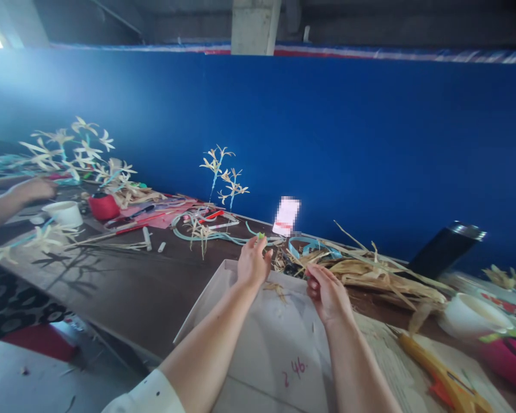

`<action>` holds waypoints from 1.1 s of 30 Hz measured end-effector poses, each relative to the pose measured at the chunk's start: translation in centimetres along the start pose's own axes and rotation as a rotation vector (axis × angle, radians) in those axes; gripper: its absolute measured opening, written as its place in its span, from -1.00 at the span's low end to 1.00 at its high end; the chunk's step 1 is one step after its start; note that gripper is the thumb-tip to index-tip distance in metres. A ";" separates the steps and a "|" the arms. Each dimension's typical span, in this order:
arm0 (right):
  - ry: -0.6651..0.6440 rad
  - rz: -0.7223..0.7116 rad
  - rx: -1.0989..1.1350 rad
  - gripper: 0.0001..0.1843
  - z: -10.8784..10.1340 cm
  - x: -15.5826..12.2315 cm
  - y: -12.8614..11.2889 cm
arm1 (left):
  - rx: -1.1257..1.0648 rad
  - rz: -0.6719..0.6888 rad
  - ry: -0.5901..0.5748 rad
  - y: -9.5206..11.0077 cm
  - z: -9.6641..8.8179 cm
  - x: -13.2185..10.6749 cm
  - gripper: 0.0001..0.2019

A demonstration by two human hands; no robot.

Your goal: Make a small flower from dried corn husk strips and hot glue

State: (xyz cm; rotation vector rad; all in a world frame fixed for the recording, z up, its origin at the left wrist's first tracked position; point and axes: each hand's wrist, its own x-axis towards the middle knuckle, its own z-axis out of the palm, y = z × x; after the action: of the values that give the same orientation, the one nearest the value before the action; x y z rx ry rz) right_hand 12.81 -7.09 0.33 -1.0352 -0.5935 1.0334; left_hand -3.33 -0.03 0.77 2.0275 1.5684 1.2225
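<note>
My left hand [253,263] is raised over a white cardboard tray [284,344], its fingers closed. At its fingertips is a small green piece [261,236], too small to name; a thin pale-blue stem [250,228] shows just behind it. To the right, my right hand [328,291] is closed with thumb and forefinger pinched; what is between them I cannot make out. A light-blue strip [296,248] curls on the table just beyond this hand. A few dry straw-coloured scraps [277,291] lie in the tray between my wrists.
Dried husks [370,272] and a leaning black flask [445,249] are at right, near a white cup [475,315] and a yellow glue gun [442,373]. Husk flowers [217,160] stand behind. Another person's hand [34,189] is at far left. A blue wall [370,143] bounds the table.
</note>
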 end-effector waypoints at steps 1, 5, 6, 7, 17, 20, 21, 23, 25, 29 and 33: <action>-0.003 0.001 0.003 -0.71 0.0 0.0 0.0 | 0.004 0.034 0.042 0.2 -0.2 -0.1 -0.61; -0.034 0.001 -0.006 -0.69 0.3 -0.1 0.1 | -0.255 0.102 -0.070 1.3 -0.3 -0.6 -0.68; -0.040 0.000 -0.013 -0.69 0.4 -0.2 0.1 | -0.360 0.090 -0.179 1.5 -0.2 -0.8 -0.68; -0.041 0.002 -0.019 -0.68 0.5 -0.2 0.2 | -0.444 0.072 -0.290 1.8 0.0 -1.0 -0.67; -0.055 -0.009 -0.087 -0.68 0.7 -0.5 0.5 | -0.685 -0.115 -0.608 3.0 -0.3 -1.5 -0.71; -0.015 -0.052 -0.057 -0.67 0.7 -0.4 0.4 | -0.655 -0.120 -0.627 3.0 -0.4 -1.5 -0.73; -0.003 -0.061 -0.040 -0.66 0.7 -0.3 0.4 | -0.644 -0.124 -0.634 3.0 -0.4 -1.6 -0.74; 0.015 -0.070 -0.010 -0.65 0.6 -0.2 0.3 | -0.627 -0.123 -0.640 2.9 -0.3 -1.7 -0.75; 0.035 -0.078 0.014 -0.64 0.6 -0.2 0.2 | -0.618 -0.112 -0.647 2.8 -0.1 -1.8 -0.76; 0.095 -0.090 0.047 -0.64 0.7 -0.1 0.0 | -0.589 -0.097 -0.663 2.6 0.0 -1.8 -0.73; 0.158 -0.110 0.066 -0.68 0.4 0.0 -0.4 | -0.550 -0.083 -0.660 2.5 0.0 -1.8 -0.72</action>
State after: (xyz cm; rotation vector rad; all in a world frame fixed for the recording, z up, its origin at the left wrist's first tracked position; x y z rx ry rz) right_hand 12.65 -6.99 0.88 -1.0049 -0.4787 0.8604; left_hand -1.78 -2.53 1.73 1.7178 0.8714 0.7211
